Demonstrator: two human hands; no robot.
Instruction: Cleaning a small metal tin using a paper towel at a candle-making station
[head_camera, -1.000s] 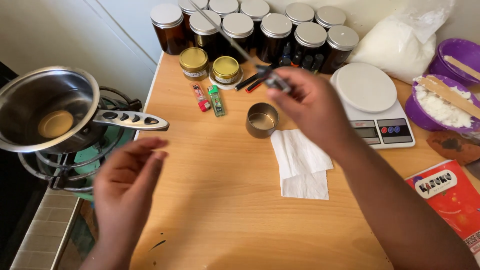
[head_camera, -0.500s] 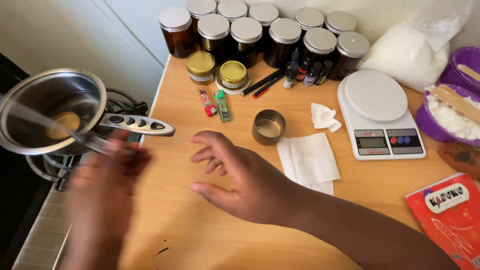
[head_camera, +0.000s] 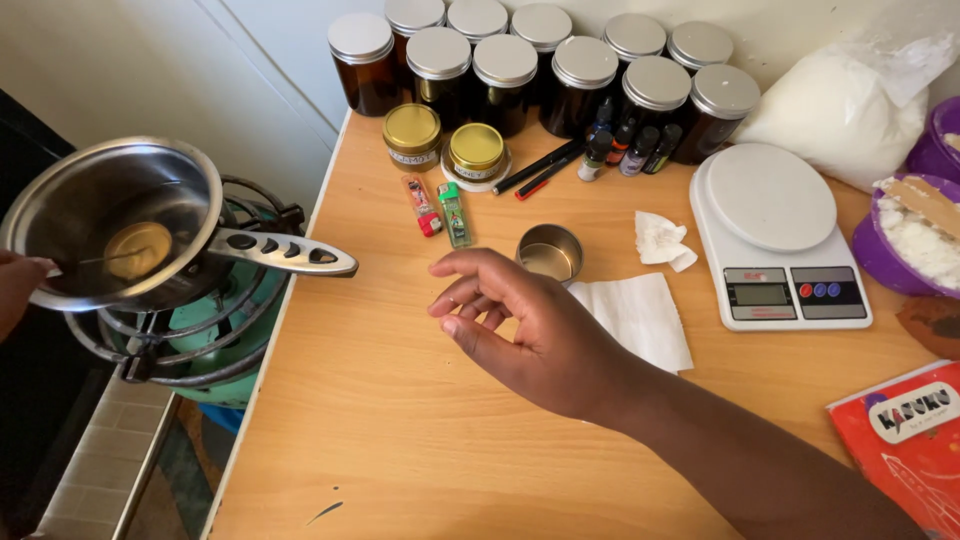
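Over on the far left edge, the left hand (head_camera: 18, 290) is mostly cut off; it sits against the rim of a steel saucepan (head_camera: 70, 210) and seems to pinch a thin stick (head_camera: 88, 260) that reaches into the pan, though how tightly it grips cannot be told. The saucepan rests on a green gas burner (head_camera: 215, 335), its handle (head_camera: 285, 252) jutting toward the wooden table (head_camera: 400, 430), and a small gold tin (head_camera: 138, 249) lies in its bottom with the stick's tip touching it. The right hand (head_camera: 535, 335) hovers above the table, fingers loosely curled and spread, holding nothing. Just beyond its fingertips stands a small open metal tin (head_camera: 550, 252), and beside the wrist lies a white paper napkin (head_camera: 640, 315). Farther back are two lighters (head_camera: 440, 208), two gold-lidded jars (head_camera: 445, 145), a cluster of brown jars with silver lids (head_camera: 540, 65), and a white kitchen scale (head_camera: 775, 235) to the right.
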